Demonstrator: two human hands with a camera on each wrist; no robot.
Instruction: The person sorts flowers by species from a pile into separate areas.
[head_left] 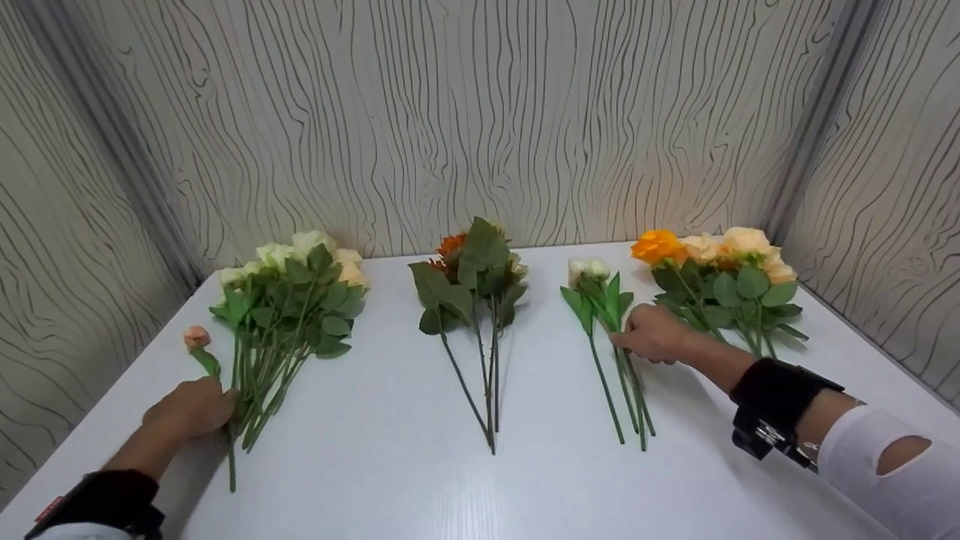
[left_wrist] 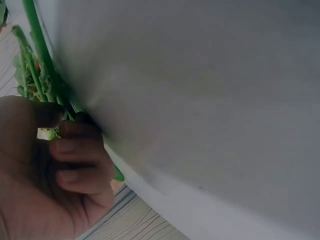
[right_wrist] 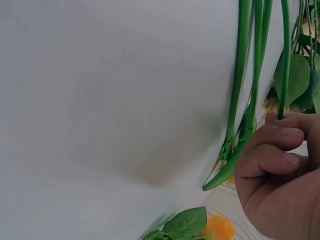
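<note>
At the left of the head view, my left hand [head_left: 191, 406] pinches the green stem of a peach tulip [head_left: 196, 337], just below its leaf. That stem [left_wrist: 37, 35] passes between thumb and fingers in the left wrist view. My right hand [head_left: 652, 334] pinches one stem among a small bunch of white tulips [head_left: 590, 270] right of the middle. The right wrist view has this stem [right_wrist: 285, 55] rising from the fingertips, with other tulip stems [right_wrist: 242, 70] beside it. The blossom on the pinched stem is hidden by the hand in that view.
Beside the left hand lies a large bunch of pale roses [head_left: 274, 256]. Orange-red flowers [head_left: 452, 245] with broad leaves lie mid-table. Orange and peach roses [head_left: 746, 244] lie at the right. A patterned wall panel [head_left: 480, 112] closes off the white table's [head_left: 360, 480] back edge.
</note>
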